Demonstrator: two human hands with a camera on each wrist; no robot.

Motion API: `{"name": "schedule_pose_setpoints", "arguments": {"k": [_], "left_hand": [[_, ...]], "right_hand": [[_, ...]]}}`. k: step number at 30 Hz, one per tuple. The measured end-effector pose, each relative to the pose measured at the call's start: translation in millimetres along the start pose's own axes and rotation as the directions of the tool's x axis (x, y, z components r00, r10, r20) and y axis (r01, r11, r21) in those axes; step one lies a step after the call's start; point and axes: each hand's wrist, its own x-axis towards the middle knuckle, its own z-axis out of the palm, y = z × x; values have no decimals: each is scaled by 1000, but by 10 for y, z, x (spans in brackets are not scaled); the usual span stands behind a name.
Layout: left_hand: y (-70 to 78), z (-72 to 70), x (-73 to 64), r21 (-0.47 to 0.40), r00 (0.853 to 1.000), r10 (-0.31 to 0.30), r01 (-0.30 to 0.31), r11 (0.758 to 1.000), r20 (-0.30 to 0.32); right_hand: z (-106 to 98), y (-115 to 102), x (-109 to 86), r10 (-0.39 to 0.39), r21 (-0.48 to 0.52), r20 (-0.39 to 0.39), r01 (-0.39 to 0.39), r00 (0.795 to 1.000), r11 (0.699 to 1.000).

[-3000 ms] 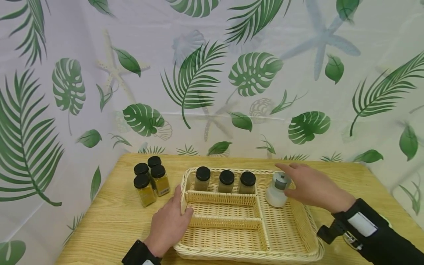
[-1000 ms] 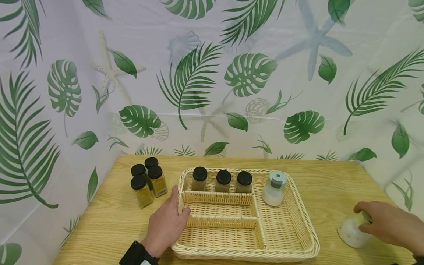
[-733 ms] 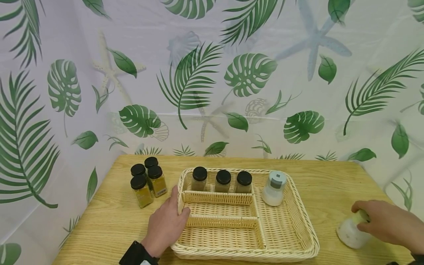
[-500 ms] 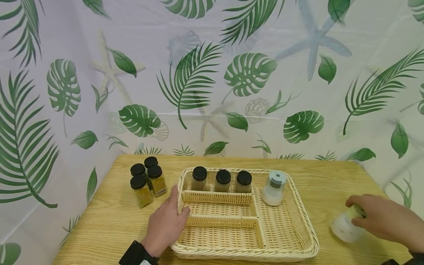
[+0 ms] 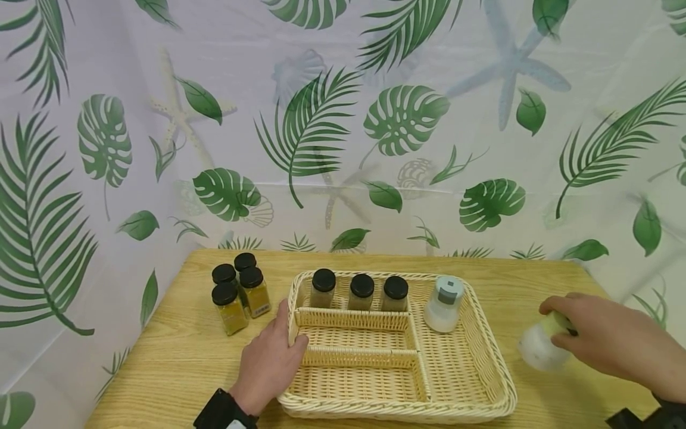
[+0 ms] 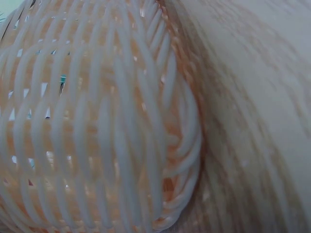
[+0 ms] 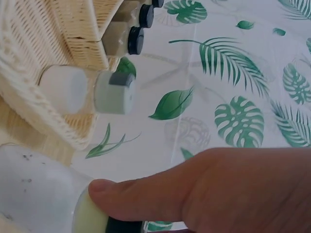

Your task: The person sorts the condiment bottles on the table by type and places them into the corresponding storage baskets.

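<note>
My left hand [image 5: 270, 363] grips the left rim of a woven basket [image 5: 396, 411] with several compartments; in the left wrist view the basket's woven wall [image 6: 97, 121] fills the left side. To the basket's right, my right hand [image 5: 611, 342] holds a clear jar with white contents [image 5: 538, 348] by its pale green lid [image 5: 554, 322], the jar tilted above the table. The right wrist view shows the thumb pressed on this lid [image 7: 90, 211]. A similar jar with a grey-blue lid [image 5: 443, 307] stands in the basket's right compartment. Three black-lidded spice jars [image 5: 361, 292] stand in its back compartment.
Several black-lidded jars with yellow and darker contents [image 5: 233, 310] stand in a cluster on the wooden table [image 5: 166, 357], left of the basket. A leaf-patterned cloth [image 5: 332, 119] hangs behind and beside the table.
The right hand has let go of the grey-lidded jar, gone right to the green-lidded jar and lifted it, bringing it leftward toward the basket. The left hand stays on the rim.
</note>
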Motion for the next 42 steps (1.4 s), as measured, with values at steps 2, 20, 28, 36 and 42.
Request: {"name": "schedule_pose_setpoints", "arguments": {"k": [2, 20, 28, 36, 42], "left_hand": [[3, 1, 1, -1, 1000, 0, 0, 1000, 4], [9, -26, 10, 7, 1000, -17, 17, 1000, 11], [11, -21, 10, 4, 1000, -20, 20, 1000, 24], [13, -17, 11, 0, 1000, -17, 17, 1000, 19], [8, -13, 10, 1, 1000, -14, 14, 1000, 16]], "right_hand": [[-55, -73, -13, -15, -3, -24, 15, 1000, 1000], [-381, -704, 32, -189, -2, -117, 190, 975, 982], [-377, -937, 95, -252, 15, -91, 254, 964, 967], [-187, -1059, 199, -254, 55, -41, 256, 966, 965], [-45, -1126, 255, -258, 52, -38, 260, 965, 964]]}}
